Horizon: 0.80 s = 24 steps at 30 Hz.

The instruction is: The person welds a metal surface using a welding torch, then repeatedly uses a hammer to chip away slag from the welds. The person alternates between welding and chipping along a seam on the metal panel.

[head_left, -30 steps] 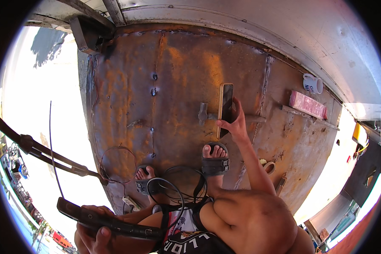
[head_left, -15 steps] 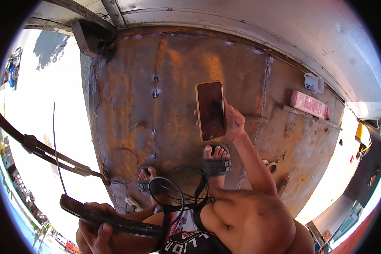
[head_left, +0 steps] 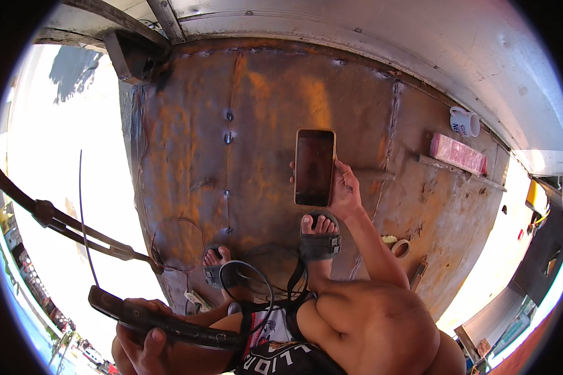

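Observation:
My right hand (head_left: 346, 192) is wrapped round a smartphone (head_left: 314, 167) with a dark screen, held above the rusty metal floor (head_left: 269, 100). At the lower left, my left hand (head_left: 145, 350) grips a black welding electrode holder (head_left: 181, 333). A long thin welding rod (head_left: 81, 206) sticks up from the holder's jaw end. Behind the holder, a black cable (head_left: 271, 300) loops between my legs and over the floor. My sandalled feet (head_left: 319, 237) rest on the metal plate just below the phone.
A white mug (head_left: 465, 122) and a pink oblong package (head_left: 458, 154) lie at the right near the metal wall (head_left: 419, 44). A tape roll (head_left: 401, 248) sits by my right forearm. Along the left edge runs a dark metal bar (head_left: 75, 231); a steel bracket (head_left: 131, 59) stands at the upper left.
The smartphone in my right hand has shifted slightly right and down and turned more upright. My left hand and the electrode holder have stayed nearly still.

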{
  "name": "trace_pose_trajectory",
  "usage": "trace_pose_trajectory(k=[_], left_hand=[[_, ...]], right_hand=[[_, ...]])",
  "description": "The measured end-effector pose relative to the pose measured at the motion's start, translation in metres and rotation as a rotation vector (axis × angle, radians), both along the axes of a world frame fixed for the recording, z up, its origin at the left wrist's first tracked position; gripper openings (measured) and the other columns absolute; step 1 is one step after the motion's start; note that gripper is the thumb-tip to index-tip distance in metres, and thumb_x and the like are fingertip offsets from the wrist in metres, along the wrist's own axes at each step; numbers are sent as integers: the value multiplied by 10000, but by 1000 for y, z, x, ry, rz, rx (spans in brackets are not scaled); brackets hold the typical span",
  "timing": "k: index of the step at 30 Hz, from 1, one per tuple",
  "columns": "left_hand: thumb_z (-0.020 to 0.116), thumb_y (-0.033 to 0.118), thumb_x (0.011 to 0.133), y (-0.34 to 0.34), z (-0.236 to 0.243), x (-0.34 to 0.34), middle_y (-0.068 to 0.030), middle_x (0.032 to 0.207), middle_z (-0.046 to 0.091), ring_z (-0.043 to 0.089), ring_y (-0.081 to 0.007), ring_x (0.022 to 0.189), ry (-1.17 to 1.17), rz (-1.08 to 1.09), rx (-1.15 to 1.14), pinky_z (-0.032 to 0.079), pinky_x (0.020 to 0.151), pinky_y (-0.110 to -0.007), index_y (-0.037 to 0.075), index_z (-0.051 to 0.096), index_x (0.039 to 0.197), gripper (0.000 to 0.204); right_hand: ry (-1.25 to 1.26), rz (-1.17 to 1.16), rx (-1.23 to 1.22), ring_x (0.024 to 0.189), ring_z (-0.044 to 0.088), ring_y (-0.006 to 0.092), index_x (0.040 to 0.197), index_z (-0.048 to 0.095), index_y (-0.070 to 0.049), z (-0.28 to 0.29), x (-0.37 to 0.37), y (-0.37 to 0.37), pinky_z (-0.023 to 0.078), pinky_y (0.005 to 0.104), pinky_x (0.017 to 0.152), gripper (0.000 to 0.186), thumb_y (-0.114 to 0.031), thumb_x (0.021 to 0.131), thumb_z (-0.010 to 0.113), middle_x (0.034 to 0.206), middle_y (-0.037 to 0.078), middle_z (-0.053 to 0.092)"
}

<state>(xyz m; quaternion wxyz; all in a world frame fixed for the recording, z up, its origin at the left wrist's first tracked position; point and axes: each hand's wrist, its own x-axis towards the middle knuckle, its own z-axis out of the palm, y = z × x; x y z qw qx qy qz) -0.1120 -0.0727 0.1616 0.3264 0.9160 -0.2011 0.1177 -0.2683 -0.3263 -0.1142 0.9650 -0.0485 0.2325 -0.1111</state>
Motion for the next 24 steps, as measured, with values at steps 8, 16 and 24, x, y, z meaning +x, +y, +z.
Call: trace_pose_trajectory(k=[8, 16, 24], left_hand=[[659, 186, 885, 18, 28, 36, -97, 692, 662, 665, -233, 674, 660, -170, 423, 554, 662, -354, 30, 670, 751, 206], [686, 199, 848, 35, 21, 46, -109, 767, 667, 669, -246, 800, 849, -195, 400, 541, 751, -383, 30, 681, 822, 172], [765, 208, 763, 42, 24, 42, -143, 1036, 665, 688, -271, 907, 993, -175, 177, 492, 695, -326, 16, 584, 1146, 465]], right_hand=[[174, -222, -145, 1068, 655, 348, 1365, 511, -29, -17, -25, -27, 549, 502, 915, 609, -494, 975, 453, 1245, 188, 629], [454, -701, -469, 942, 674, 321, 1267, 571, -56, -1, -105, -149, 561, 482, 820, 623, -583, 1002, 373, 1099, 152, 675], [1355, -760, -777, 864, 731, 281, 1182, 601, -30, -94, -340, -320, 651, 385, 624, 322, -129, 903, 727, 1106, 158, 697]])
